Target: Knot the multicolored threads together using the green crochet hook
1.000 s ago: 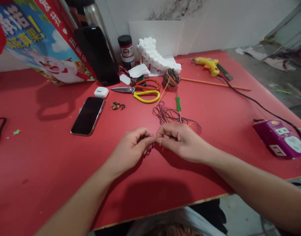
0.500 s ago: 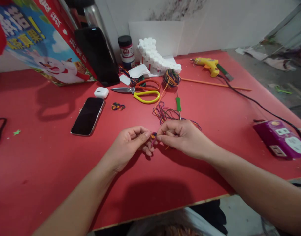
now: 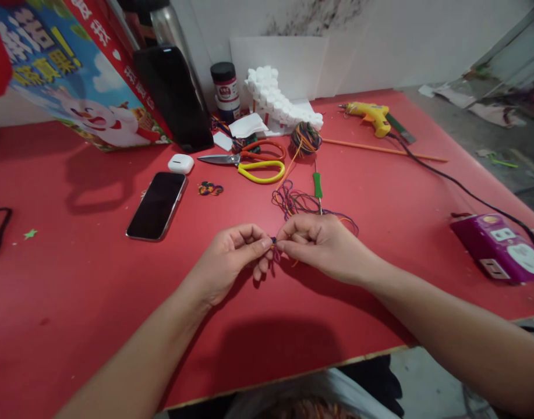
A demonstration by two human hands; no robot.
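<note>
My left hand (image 3: 234,262) and my right hand (image 3: 321,244) meet fingertip to fingertip just above the red table (image 3: 96,279), both pinched on a small knot of multicoloured cord (image 3: 273,243). Loose loops of the same cord (image 3: 297,203) lie behind my right hand and lead back to a cord ball (image 3: 305,138). A green-handled tool (image 3: 318,186) rests across the loose loops. A small finished cord knot (image 3: 209,188) lies on the table to the left of them.
A dark phone (image 3: 157,205) and white earbud case (image 3: 180,164) lie left of centre. Scissors (image 3: 249,163), a yellow glue gun (image 3: 369,115) with its cable, a thin orange stick (image 3: 380,150) and a purple power strip (image 3: 500,247) are around. A printed box (image 3: 74,75) stands at back left.
My hands have shifted slightly, working the cord knot between the fingertips; the knot showed more half a second ago and is now nearly covered again.
</note>
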